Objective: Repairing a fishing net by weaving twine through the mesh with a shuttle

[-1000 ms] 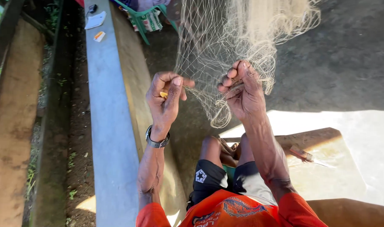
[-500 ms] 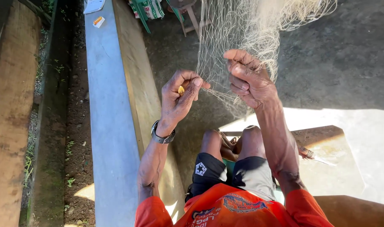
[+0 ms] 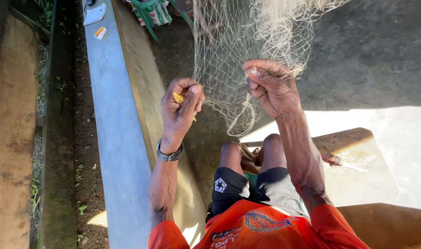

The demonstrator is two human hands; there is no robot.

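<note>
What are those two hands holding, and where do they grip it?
The left hand pinches a small yellow tool by its middle; the right hand bunches the fishing net at its lower edge.

Left hand [image 3: 180, 108] pinches a small yellow tool [image 3: 178, 97] against the pale fishing net [image 3: 247, 41]. Right hand [image 3: 270, 87] grips bunched mesh. Grey concrete ledge [image 3: 113, 120] runs alongside, left.

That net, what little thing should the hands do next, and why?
Probably pass the yellow tool in the left hand through the mesh pinched by the right hand. The net hangs stretched between both hands, and the tool sits right beside its strands, so threading it looks like the likely next step.
</note>
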